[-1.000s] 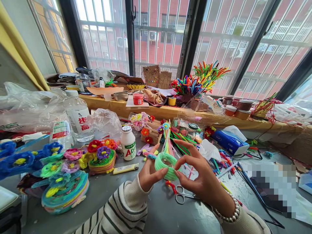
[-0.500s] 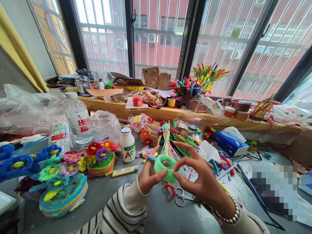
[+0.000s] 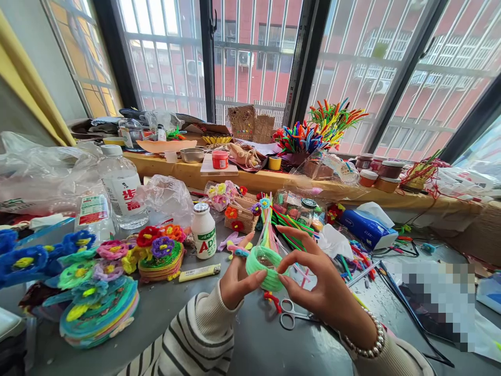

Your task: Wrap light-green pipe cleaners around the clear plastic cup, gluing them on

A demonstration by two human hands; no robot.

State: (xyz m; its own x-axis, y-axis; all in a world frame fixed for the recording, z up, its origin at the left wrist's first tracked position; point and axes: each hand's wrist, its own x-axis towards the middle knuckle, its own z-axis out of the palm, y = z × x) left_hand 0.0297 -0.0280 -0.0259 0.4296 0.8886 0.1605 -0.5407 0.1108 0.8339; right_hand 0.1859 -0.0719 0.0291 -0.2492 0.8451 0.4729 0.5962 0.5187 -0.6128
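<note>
A light green ring of coiled pipe cleaner (image 3: pixel 263 265) is held up over the grey table, its opening facing up. My left hand (image 3: pixel 239 279) grips its left side, thumb in front, the other fingers partly hidden behind it. On the right side, my right hand (image 3: pixel 313 271) pinches the rim between thumb and index finger, with the other fingers raised. Small scissors (image 3: pixel 288 315) and a red twisted piece (image 3: pixel 272 301) lie on the table below the ring. Behind it is a bundle of pale pipe cleaners (image 3: pixel 267 230).
To the left stand a white bottle (image 3: pixel 204 231), a yellow lighter (image 3: pixel 199 273), flower-topped coiled pieces (image 3: pixel 99 313) and a large clear bottle (image 3: pixel 124 190). Farther right are a blue tissue pack (image 3: pixel 366 228) and a dark frame (image 3: pixel 407 308). A cluttered ledge (image 3: pixel 176 169) runs below the windows.
The view has shifted slightly, so the tabletop objects sit a little farther left. Both hands keep their hold on the green ring, with hardly any movement.
</note>
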